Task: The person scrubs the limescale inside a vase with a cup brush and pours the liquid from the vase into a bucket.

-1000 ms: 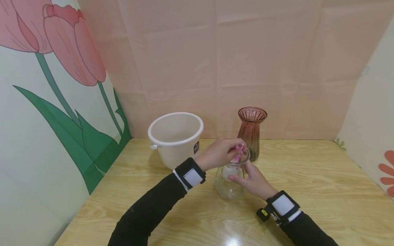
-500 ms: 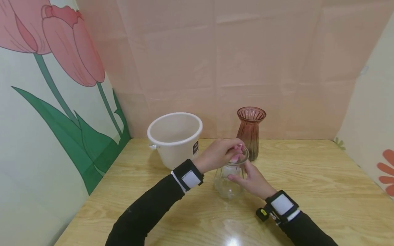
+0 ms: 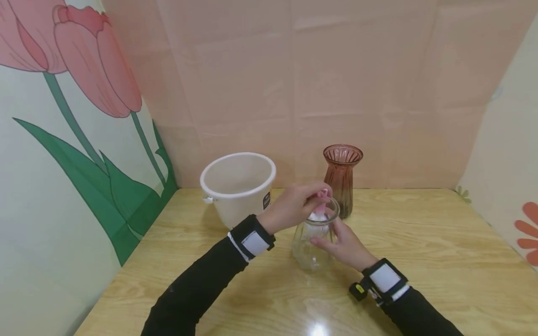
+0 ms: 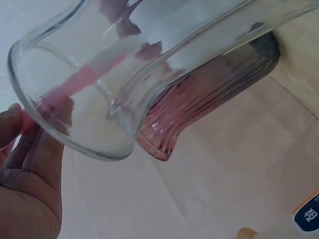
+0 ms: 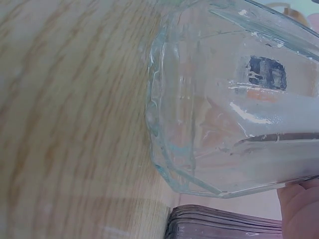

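Observation:
A clear glass vase (image 3: pixel 310 255) stands on the wooden table. From its right side my right hand (image 3: pixel 350 247) grips it, thumb to the front. My left hand (image 3: pixel 292 207), above the mouth, pinches the pink handle of a bottle brush (image 3: pixel 322 205). The brush's white head sits inside the vase neck, just under the rim. In the left wrist view the pink handle (image 4: pixel 75 84) shows through the glass, partly blurred. The right wrist view shows the vase base (image 5: pixel 174 114) against the table and part of my right hand (image 5: pixel 301 209).
Behind the vase stands a ribbed pink-to-grey glass vase (image 3: pixel 339 182). A white bucket (image 3: pixel 235 210) with a dark label is at the back left. A pinkish covering (image 3: pixel 378 93) hangs behind the table (image 3: pixel 420 261); tulip-printed panel at left.
My left hand has risen slightly and shifted left, drawing the brush up so its white head shows near the rim. My right hand keeps its hold on the vase.

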Action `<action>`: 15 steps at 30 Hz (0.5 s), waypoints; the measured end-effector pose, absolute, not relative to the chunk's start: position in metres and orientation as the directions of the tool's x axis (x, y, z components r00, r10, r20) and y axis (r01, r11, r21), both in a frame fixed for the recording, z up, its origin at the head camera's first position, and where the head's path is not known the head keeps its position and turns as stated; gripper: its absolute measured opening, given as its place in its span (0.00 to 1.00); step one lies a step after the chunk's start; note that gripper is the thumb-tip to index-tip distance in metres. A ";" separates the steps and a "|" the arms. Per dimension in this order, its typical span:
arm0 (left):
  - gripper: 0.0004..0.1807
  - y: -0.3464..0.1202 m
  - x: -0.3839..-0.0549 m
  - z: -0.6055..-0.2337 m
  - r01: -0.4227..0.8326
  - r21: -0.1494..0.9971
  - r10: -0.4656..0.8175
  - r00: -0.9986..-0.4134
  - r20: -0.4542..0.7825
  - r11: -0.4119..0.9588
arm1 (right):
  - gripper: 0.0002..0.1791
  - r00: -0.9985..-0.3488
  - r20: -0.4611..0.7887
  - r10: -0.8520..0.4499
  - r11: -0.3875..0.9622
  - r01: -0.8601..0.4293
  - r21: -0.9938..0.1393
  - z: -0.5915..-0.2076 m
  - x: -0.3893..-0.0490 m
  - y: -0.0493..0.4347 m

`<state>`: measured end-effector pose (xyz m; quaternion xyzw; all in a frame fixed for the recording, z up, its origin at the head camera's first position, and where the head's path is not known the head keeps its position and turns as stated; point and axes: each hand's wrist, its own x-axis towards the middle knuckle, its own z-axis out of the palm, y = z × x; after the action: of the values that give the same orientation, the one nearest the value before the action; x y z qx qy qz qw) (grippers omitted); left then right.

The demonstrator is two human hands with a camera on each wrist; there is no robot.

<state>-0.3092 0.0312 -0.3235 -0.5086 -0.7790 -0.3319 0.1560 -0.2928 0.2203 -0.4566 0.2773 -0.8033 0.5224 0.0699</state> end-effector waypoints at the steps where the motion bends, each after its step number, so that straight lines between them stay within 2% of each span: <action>1: 0.05 0.031 -0.308 -0.322 0.898 0.358 0.688 -0.429 0.586 0.255 | 0.51 -0.838 0.400 -0.371 0.300 -0.516 -0.803 -0.457 -0.293 0.220; 15: 0.05 0.024 -0.299 -0.302 0.916 0.295 0.670 -0.400 0.625 0.272 | 0.50 -0.843 0.408 -0.352 0.304 -0.515 -0.802 -0.455 -0.291 0.219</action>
<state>-0.2987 0.0239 -0.3016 -0.5124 -0.7738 -0.3183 0.1930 -0.2910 0.2189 -0.4551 0.2694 -0.8039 0.5246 0.0777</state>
